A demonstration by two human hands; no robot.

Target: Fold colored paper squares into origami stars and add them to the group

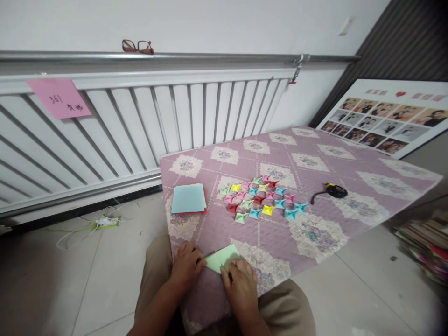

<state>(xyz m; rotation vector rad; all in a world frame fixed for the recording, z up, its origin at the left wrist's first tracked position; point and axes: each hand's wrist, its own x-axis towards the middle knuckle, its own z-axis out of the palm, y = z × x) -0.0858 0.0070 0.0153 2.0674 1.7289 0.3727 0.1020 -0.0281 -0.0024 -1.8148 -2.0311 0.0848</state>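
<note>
The left hand [189, 263] touches the left tip of the green paper [221, 257], though whether it grips cannot be told; the right hand [241, 282] grasps the opposite side. A purple floral cloth [241, 235] covers the desk [310, 144], bearing folded paper stars [258, 200] and a paper stack [189, 199]. A white radiator [210, 114] stands behind. The green paper lies between both hands, near the person's side.
</note>
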